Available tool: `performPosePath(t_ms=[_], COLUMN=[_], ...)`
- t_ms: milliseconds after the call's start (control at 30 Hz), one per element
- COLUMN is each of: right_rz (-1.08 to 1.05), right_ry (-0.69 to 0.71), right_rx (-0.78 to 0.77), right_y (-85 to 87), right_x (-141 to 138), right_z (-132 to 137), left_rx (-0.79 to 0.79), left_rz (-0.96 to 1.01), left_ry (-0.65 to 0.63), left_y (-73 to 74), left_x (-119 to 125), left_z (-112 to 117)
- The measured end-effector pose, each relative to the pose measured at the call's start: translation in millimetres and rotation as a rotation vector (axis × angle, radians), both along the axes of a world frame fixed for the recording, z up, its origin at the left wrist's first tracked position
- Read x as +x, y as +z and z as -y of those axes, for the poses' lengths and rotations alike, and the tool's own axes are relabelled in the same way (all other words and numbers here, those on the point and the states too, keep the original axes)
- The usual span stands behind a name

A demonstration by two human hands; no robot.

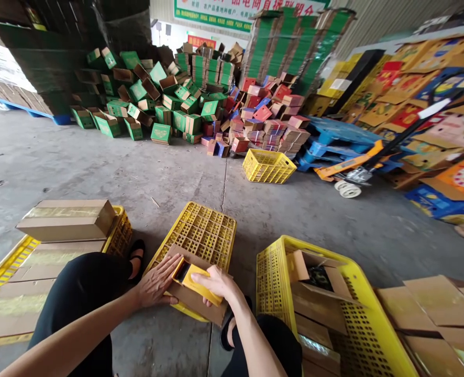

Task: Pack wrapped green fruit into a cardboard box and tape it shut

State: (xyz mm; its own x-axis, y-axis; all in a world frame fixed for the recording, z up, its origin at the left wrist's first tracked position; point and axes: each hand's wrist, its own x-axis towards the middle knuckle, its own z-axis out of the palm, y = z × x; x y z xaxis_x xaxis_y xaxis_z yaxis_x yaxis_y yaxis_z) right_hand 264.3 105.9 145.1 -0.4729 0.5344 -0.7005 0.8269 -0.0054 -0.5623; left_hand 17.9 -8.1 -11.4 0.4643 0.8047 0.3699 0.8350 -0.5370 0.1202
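A brown cardboard box [188, 299] lies on an upturned yellow crate [206, 230] between my knees. My left hand [156, 280] rests on the box's left end, fingers stretched out over the top and thumb lower along its near side. In my right hand [215, 284] is a yellow tape dispenser [200, 287], pressed against the top of the box. Its dark, hollow end faces my left hand. The tape itself cannot be made out, and my right palm hides part of the dispenser.
At left, taped boxes [69, 217] fill a yellow crate [120, 230]. On the right, another yellow crate [271, 272] holds an open-flapped box [336, 283]; more cartons [432, 309] stand beyond. Ahead are a yellow basket [269, 166], a pallet jack [350, 165] and piled green cartons [161, 133].
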Motion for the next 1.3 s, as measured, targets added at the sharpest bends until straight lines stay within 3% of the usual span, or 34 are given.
performPosePath(t_ms=[333,667,1033,1300], right_rz=[-0.060,-0.110,-0.074,-0.078], right_ry=[0.007,0.003,-0.128,-0.149], right_rx=[-0.049,-0.055,-0.114,-0.135], right_y=[1.7,0.6,2.2,0.5], right_x=[-1,18,45,50], right_z=[5,7,10,12], left_rx=[0.062,0.012,0.007,-0.022], left_rz=[-0.003,-0.037,-0.019,-0.028], left_ry=[0.013,-0.014,-0.014,-0.010], left_y=[-11.7,-9.0,-8.6,-1.4], left_x=[-2,-2,-2,3], left_z=[-3,-7,-10,-1])
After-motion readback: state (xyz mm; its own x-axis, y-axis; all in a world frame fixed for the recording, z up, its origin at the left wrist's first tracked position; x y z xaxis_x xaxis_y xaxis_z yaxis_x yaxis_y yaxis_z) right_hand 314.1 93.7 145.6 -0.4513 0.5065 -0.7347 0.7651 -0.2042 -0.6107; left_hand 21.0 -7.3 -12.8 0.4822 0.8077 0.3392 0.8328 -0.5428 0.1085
